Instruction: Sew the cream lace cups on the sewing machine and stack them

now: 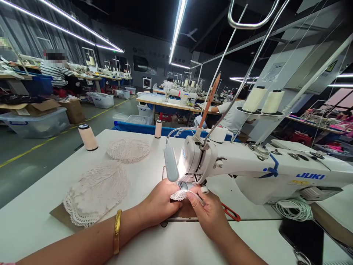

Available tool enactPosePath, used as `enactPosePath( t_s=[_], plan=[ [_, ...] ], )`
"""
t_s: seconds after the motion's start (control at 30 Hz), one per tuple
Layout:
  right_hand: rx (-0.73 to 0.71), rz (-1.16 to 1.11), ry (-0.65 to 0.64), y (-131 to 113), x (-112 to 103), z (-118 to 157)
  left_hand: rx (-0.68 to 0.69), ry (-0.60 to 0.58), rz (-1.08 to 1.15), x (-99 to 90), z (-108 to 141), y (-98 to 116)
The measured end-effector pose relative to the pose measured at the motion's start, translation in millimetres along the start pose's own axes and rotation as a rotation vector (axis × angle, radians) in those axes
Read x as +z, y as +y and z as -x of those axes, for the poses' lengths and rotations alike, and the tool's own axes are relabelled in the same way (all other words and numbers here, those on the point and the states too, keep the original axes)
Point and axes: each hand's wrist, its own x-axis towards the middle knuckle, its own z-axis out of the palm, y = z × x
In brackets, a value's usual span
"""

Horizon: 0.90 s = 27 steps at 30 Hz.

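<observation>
A small piece of white lace [179, 195] lies at the needle area of the white sewing machine [226, 162]. My left hand [162, 200] is closed on the lace's left side, thumb toward me. From the right, my right hand [206, 209] pinches the lace's other end between thumb and fingers. The presser foot is partly hidden behind my fingers, and a lit lamp [171, 163] shines on the spot. On the table to the left rest a large scalloped lace piece [96, 191] and a smaller lace piece [128, 150].
Two thread cones, one pale peach [88, 137] and one smaller [158, 129], stand at the table's far side. Red-handled snips [231, 212] lie right of my right hand. A coiled pale cord [294, 209] and a black flat object [302, 235] are farther right. Co-workers sit beyond.
</observation>
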Motion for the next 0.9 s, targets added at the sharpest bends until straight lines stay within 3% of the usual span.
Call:
enactPosePath(
  t_s=[0.33, 0.47, 0.67, 0.9],
  plan=[
    [0.015, 0.000, -0.043, 1.0, -2.3, 1.1, -0.063, -0.013, 0.101, -5.7, 2.8, 14.0],
    [-0.062, 0.074, -0.068, 3.7, -4.9, 3.8, 0.066, 0.009, 0.060, -6.9, 8.3, 13.7],
    [-0.362, 0.266, -0.313, 7.0, -13.2, 9.2, 0.353, 0.016, -0.231, 2.4, 33.8, 0.6],
    [-0.348, 0.316, -0.355, 8.0, -15.3, 9.6, 0.394, 0.040, -0.301, 7.2, 38.3, -1.5]
  ],
)
